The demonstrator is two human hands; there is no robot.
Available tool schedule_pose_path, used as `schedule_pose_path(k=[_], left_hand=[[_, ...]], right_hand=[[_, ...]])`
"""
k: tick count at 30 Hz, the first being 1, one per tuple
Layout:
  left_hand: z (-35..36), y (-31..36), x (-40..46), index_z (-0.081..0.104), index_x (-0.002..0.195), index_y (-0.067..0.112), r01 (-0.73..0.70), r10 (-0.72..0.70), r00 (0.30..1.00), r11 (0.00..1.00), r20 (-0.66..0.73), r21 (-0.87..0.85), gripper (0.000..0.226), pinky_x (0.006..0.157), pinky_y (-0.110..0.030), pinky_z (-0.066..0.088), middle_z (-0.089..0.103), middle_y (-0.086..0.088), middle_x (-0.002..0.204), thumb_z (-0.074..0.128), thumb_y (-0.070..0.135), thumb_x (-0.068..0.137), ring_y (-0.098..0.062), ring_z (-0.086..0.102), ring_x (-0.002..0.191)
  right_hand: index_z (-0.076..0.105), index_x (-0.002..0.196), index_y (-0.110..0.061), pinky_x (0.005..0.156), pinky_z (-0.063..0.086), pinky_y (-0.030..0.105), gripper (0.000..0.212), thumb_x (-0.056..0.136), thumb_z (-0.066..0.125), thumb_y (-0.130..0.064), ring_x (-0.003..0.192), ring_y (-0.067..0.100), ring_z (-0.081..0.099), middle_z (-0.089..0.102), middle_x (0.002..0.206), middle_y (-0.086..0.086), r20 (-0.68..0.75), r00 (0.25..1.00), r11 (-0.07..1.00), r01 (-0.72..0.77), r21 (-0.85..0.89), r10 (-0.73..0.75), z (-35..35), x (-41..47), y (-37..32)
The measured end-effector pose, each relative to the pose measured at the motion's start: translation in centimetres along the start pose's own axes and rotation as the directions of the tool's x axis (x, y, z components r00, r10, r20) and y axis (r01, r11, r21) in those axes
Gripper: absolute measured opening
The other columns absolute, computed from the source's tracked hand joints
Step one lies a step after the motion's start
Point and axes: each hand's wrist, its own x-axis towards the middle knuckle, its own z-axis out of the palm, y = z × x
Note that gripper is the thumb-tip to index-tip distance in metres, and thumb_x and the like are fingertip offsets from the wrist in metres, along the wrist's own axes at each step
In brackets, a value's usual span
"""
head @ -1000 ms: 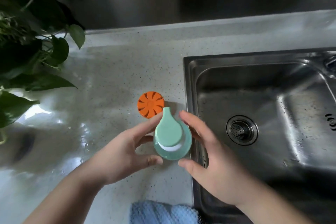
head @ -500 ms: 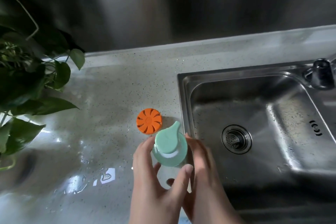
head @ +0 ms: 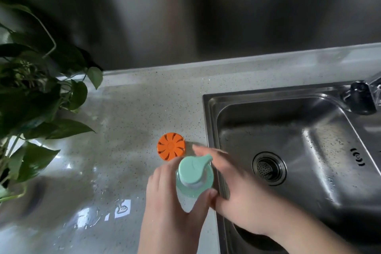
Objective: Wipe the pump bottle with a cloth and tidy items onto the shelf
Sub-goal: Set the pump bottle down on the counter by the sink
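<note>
Left hand (head: 171,208) grips pump bottle (head: 193,173); right hand (head: 237,189) fingers (head: 208,151) straight alongside.

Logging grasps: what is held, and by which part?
The bottle, gripped round its body below the pump by the left hand; whether the right hand holds it is unclear.

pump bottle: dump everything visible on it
The pump bottle, seen from above, has a mint-green pump head with its spout pointing toward the sink, a white collar and a clear, teal-tinted plastic-looking body. It is roughly upright over the counter, near an orange disc; its base is hidden. The left hand grips it; the blurred right hand lies against its right side.
</note>
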Motion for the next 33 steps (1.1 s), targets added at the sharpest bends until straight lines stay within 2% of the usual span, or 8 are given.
schedule_pose_path(k=[7,10,14,19,24,26,30,33], left_hand=[[-0.6,-0.6,0.9,0.037,0.112,0.071,-0.080,0.075,0.995,0.994,0.070,0.069,0.065,0.073,-0.034,0.059,0.054,0.028,0.112,0.066,0.046,0.060,0.000,0.059,0.093],[-1.3,-0.5,1.2,0.042,0.115,0.068,-0.084,0.077,0.992,0.995,0.101,0.063,0.066,0.074,-0.037,0.061,0.059,0.025,0.114,0.069,0.046,0.060,-0.004,0.067,0.091],[-2.8,1.6,2.8,0.047,0.113,0.063,-0.121,0.113,0.987,0.991,0.114,0.061,0.056,0.079,-0.016,0.054,0.063,0.030,0.111,0.068,0.046,0.064,0.005,0.067,0.094],[-4.0,4.7,8.2,0.054,0.108,0.045,-0.081,0.093,0.977,0.994,0.189,-0.071,0.034,0.088,-0.038,0.057,0.069,0.021,0.103,0.068,0.031,0.080,-0.002,0.068,0.098],[-3.6,4.2,16.0,0.058,0.114,0.037,-0.047,0.074,0.968,0.992,0.241,-0.116,0.033,0.095,-0.036,0.055,0.069,0.022,0.112,0.069,0.021,0.088,0.001,0.063,0.110],[-3.1,3.2,17.5,0.057,0.115,0.036,-0.045,0.062,0.964,0.996,0.258,-0.072,0.034,0.095,-0.037,0.056,0.067,0.021,0.112,0.070,0.024,0.086,-0.001,0.062,0.111],[-2.3,0.7,18.0,0.057,0.113,0.034,-0.030,0.025,0.959,0.999,0.281,0.016,0.034,0.092,-0.038,0.056,0.066,0.021,0.108,0.072,0.026,0.084,-0.003,0.062,0.107],[-2.0,-0.5,17.6,0.057,0.111,0.035,-0.020,0.015,0.961,1.000,0.276,0.016,0.033,0.090,-0.033,0.057,0.065,0.026,0.104,0.073,0.026,0.084,0.005,0.060,0.105]], right_hand=[[0.027,0.138,-0.042,0.111,0.038,0.033,0.070,0.078,0.064,-0.047,0.139,0.003,0.034,0.041,0.145,-0.015,-0.078,0.986,0.986,0.141,-0.086,-0.148,1.5,0.3,1.3],[0.035,0.139,-0.035,0.106,0.040,0.028,0.062,0.083,0.058,-0.053,0.138,0.003,0.038,0.046,0.141,-0.013,-0.140,0.963,0.965,0.209,-0.157,-0.231,1.5,0.4,1.5],[0.047,0.131,-0.030,0.104,0.041,0.021,0.064,0.075,0.067,-0.051,0.133,0.006,0.046,0.052,0.134,-0.013,-0.288,0.924,0.964,0.212,-0.161,-0.251,-0.1,0.6,0.4],[0.059,0.124,-0.017,0.105,0.039,0.022,0.067,0.074,0.064,-0.062,0.123,0.005,0.051,0.055,0.125,-0.016,-0.438,0.870,0.972,0.175,-0.156,-0.227,-3.2,4.1,-1.6],[0.051,0.126,-0.028,0.087,0.030,-0.004,0.064,0.070,0.077,-0.043,0.104,-0.016,0.035,0.040,0.108,-0.036,-0.504,0.859,0.994,0.049,-0.102,-0.094,-4.6,10.2,-1.7],[0.049,0.128,-0.034,0.085,0.032,0.003,0.064,0.072,0.078,-0.042,0.105,-0.014,0.036,0.042,0.109,-0.039,-0.460,0.888,0.999,-0.004,-0.047,-0.018,-4.1,11.8,-0.8],[0.049,0.128,-0.037,0.093,0.044,0.023,0.062,0.073,0.077,-0.044,0.112,-0.001,0.049,0.060,0.127,-0.018,-0.364,0.930,0.998,-0.065,-0.026,0.052,-2.6,13.2,0.9],[0.051,0.128,-0.037,0.092,0.040,0.022,0.063,0.072,0.079,-0.041,0.108,-0.003,0.047,0.060,0.126,-0.017,-0.360,0.931,0.998,-0.064,-0.014,0.054,-2.0,13.1,1.4]])
